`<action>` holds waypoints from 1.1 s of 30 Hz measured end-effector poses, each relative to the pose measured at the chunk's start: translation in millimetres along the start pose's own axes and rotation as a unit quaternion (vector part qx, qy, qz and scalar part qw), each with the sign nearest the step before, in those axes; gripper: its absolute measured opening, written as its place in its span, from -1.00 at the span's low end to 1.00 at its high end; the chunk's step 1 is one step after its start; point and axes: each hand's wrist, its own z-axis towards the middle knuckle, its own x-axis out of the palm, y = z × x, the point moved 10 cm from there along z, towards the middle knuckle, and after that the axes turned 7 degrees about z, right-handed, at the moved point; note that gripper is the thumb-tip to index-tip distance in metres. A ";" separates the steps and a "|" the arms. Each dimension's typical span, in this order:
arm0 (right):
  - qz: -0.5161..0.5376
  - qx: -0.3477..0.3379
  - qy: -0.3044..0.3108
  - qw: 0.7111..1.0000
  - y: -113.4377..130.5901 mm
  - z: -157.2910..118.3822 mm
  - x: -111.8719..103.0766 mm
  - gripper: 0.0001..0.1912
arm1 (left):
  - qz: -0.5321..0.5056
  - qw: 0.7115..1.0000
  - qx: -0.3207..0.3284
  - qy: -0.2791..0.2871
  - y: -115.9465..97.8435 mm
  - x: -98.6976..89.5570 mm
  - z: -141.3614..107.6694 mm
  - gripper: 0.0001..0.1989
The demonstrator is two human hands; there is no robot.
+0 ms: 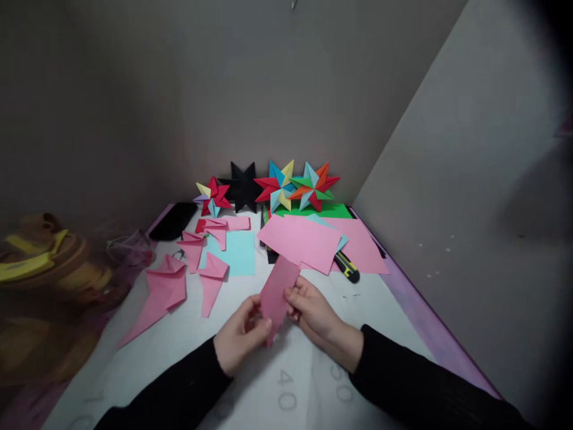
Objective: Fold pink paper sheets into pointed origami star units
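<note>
Pink paper strip, held raised over the white-surfaced desk between two hands: the left hand has its grip closed on the strip's lower left edge, while the right hand pinches its right edge between thumb and fingers. Folded pink origami units lie to the left, some overlapping a light-blue sheet; beyond, loose pink sheets partly cover a yellow-and-black utility knife, behind which folded-paper stars stand upright.
</note>
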 end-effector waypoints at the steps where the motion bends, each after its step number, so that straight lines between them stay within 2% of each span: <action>1: 0.010 0.017 0.008 1.000 -5.6 -2.1 1.2 -0.71 | -0.043 0.998 -0.034 0.018 11.5 6.6 -2.3 -0.53; 3: 0.034 0.036 0.012 0.999 -11.1 -5.4 2.6 -0.70 | -0.107 0.992 -0.066 0.031 23.2 13.8 -5.7 -0.52; 5: 0.048 0.041 0.000 0.998 -11.4 -7.1 1.4 -0.69 | -0.139 0.987 -0.068 0.038 25.8 15.9 -6.8 -0.50; 10: 0.044 0.060 -0.019 0.997 -12.6 -10.1 -2.0 -0.65 | -0.164 0.982 -0.090 0.033 33.1 12.2 -7.6 -0.52; 17: 0.059 0.056 -0.005 0.997 -16.6 -12.3 -3.7 -0.68 | -0.220 0.962 -0.147 0.073 40.4 22.7 -11.7 -0.49; 20: -0.003 0.029 -0.002 1.000 -13.7 -10.3 -7.1 -0.71 | -0.166 0.979 -0.117 0.032 41.2 13.6 -6.9 -0.49; 23: -0.145 -0.062 -0.033 0.987 7.5 -11.0 -15.0 -0.67 | -0.083 0.993 -0.040 -0.076 32.0 -11.4 -1.8 -0.50; 25: -0.255 -0.187 -0.081 0.945 37.9 -20.9 -18.0 -0.51 | -0.063 0.983 -0.031 -0.171 31.1 -32.2 -3.9 -0.50; 26: -0.315 -0.263 -0.094 0.907 54.3 -30.3 -13.3 -0.43 | -0.062 0.975 -0.040 -0.209 32.7 -40.4 -5.9 -0.51; 27: -0.378 -0.338 -0.089 0.857 67.4 -41.7 -2.3 -0.37 | -0.062 0.968 -0.049 -0.237 34.1 -46.3 -7.8 -0.52; 29: -0.514 -0.453 -0.020 0.728 73.6 -63.2 33.1 -0.34 | -0.072 0.961 -0.065 -0.259 36.2 -50.7 -9.9 -0.54; 31: -0.629 -0.486 0.078 0.601 55.3 -73.7 64.0 -0.39 | -0.089 0.962 -0.077 -0.246 37.8 -46.8 -9.4 -0.55; 32: -0.669 -0.479 0.118 0.556 44.6 -74.6 72.4 -0.45 | -0.095 0.964 -0.081 -0.234 38.4 -43.7 -8.9 -0.56; 33: -0.695 -0.468 0.142 0.528 37.2 -73.6 76.4 -0.50 | -0.097 0.967 -0.082 -0.221 38.2 -40.9 -8.2 -0.56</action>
